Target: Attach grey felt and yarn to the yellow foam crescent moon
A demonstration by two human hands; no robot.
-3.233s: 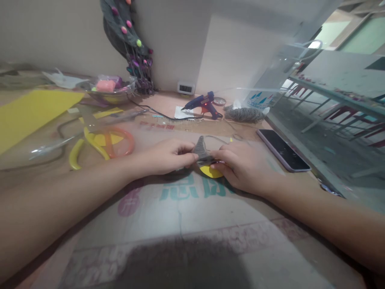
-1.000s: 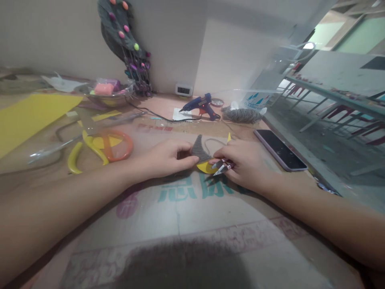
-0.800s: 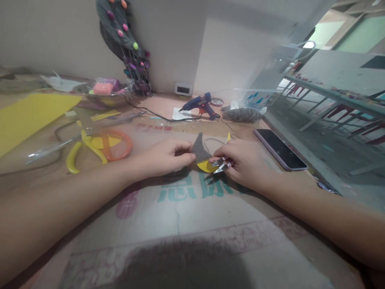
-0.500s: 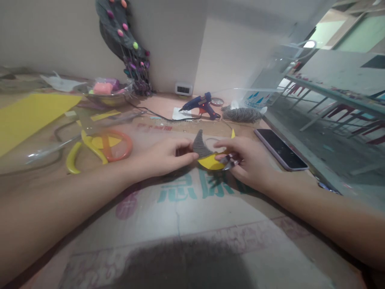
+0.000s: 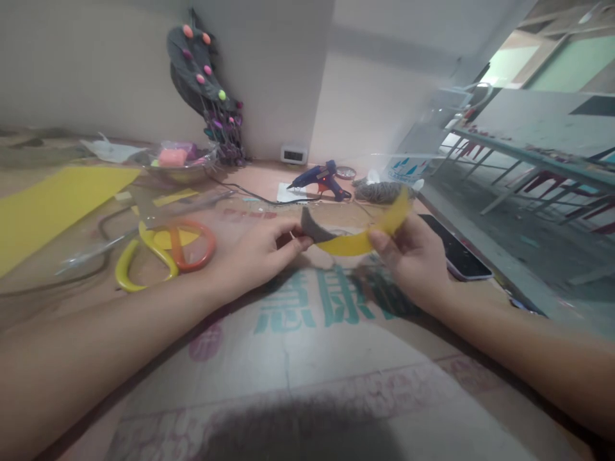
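In the head view, the pinching fingers of the left hand point(image 5: 259, 251) and of the right hand point(image 5: 419, 259) hold a grey-and-yellow crescent point(image 5: 348, 244) near the middle, with scissors point(image 5: 177, 248) at nine o'clock and a phone point(image 5: 462, 254) at three.

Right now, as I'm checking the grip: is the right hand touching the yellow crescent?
Touching: the head view shows the right hand pinching the yellow crescent toward its upturned end, thumb pressed over it.
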